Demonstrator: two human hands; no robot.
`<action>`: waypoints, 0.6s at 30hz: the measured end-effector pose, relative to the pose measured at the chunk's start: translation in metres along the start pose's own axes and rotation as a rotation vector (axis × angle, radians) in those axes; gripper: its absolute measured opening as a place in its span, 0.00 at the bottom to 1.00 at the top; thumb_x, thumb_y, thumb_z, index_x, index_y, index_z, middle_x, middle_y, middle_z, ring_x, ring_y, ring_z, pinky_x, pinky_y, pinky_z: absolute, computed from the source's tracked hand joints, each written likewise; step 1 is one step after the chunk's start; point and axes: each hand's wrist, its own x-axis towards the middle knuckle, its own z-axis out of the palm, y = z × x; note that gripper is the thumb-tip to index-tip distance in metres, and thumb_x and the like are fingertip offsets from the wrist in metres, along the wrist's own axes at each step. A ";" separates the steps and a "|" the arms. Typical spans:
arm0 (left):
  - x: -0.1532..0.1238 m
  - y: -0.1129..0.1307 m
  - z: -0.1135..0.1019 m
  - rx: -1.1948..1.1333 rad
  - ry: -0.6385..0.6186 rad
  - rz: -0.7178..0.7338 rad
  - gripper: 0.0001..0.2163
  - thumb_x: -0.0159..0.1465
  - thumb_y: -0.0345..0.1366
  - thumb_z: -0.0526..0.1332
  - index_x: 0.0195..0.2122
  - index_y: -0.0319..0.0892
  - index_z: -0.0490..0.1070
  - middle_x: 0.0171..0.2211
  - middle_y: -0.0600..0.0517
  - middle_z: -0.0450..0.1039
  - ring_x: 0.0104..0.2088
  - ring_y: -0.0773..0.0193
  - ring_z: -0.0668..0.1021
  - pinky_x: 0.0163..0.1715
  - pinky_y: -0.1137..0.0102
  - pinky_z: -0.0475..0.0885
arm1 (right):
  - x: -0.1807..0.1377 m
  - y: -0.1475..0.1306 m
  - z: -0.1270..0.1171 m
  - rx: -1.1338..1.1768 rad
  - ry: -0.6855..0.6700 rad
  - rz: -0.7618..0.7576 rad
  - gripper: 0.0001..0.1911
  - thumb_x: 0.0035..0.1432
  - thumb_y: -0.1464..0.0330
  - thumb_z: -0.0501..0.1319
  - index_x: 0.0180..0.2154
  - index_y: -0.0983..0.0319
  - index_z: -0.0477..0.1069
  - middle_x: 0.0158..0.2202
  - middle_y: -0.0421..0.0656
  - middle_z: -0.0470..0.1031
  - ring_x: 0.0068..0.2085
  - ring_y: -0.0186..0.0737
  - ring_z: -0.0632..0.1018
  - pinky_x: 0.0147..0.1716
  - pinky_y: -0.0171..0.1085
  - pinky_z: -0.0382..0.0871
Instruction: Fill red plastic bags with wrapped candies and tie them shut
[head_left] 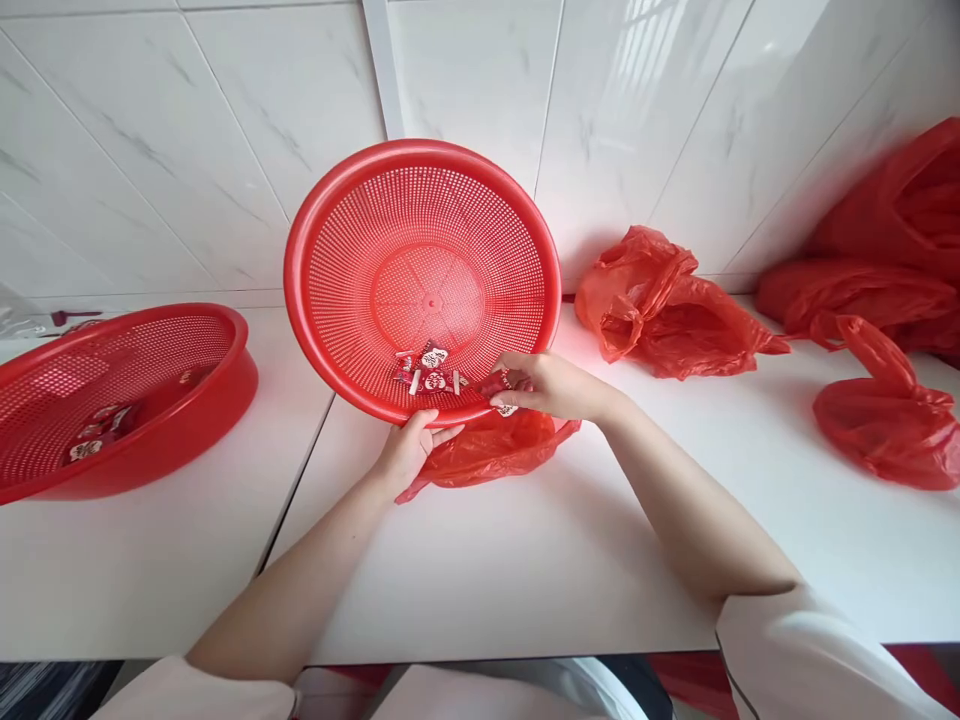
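Observation:
A red plastic mesh basket (431, 210) is tilted with its opening facing me, at the middle of the table. My left hand (409, 455) grips its lower rim, thumb on top and the other fingers beneath. Several small red-wrapped packets (431, 378) with pale labels lie at the low side of the basket. My right hand (544, 387) is closed around a few such packets at the rim's lower right; its fingers partly hide them. Beneath the rim, a red plastic bag (487, 450) rests on the table, its upper part hidden by the basket and close to my left fingers.
A second red mesh basket (180, 420) leans at the left with several packets inside. To the right lie a loose red bag (675, 310), a knotted red bag (892, 420) and a pile of red bags (862, 290). A tiled wall (465, 70) rises behind the white table (525, 580).

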 end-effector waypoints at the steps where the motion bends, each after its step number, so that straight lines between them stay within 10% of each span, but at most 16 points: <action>1: 0.001 -0.001 -0.002 -0.011 -0.003 0.004 0.11 0.60 0.33 0.59 0.43 0.35 0.73 0.49 0.42 0.76 0.54 0.49 0.74 0.57 0.51 0.67 | 0.000 0.000 -0.001 0.003 -0.018 0.006 0.11 0.60 0.63 0.61 0.44 0.61 0.70 0.32 0.42 0.78 0.31 0.37 0.78 0.33 0.35 0.69; 9: 0.004 0.004 -0.007 -0.064 0.038 0.133 0.09 0.61 0.31 0.59 0.43 0.40 0.72 0.48 0.48 0.76 0.55 0.54 0.73 0.57 0.52 0.68 | 0.004 0.002 0.013 -0.403 0.045 0.053 0.08 0.56 0.66 0.63 0.38 0.60 0.70 0.36 0.41 0.76 0.31 0.36 0.74 0.30 0.34 0.62; 18: -0.003 0.012 0.001 -0.019 0.024 0.103 0.11 0.61 0.31 0.60 0.45 0.41 0.72 0.49 0.47 0.76 0.56 0.51 0.72 0.54 0.50 0.69 | 0.005 -0.010 0.016 -0.327 0.243 -0.019 0.17 0.67 0.57 0.49 0.42 0.62 0.69 0.41 0.48 0.74 0.39 0.41 0.76 0.39 0.39 0.68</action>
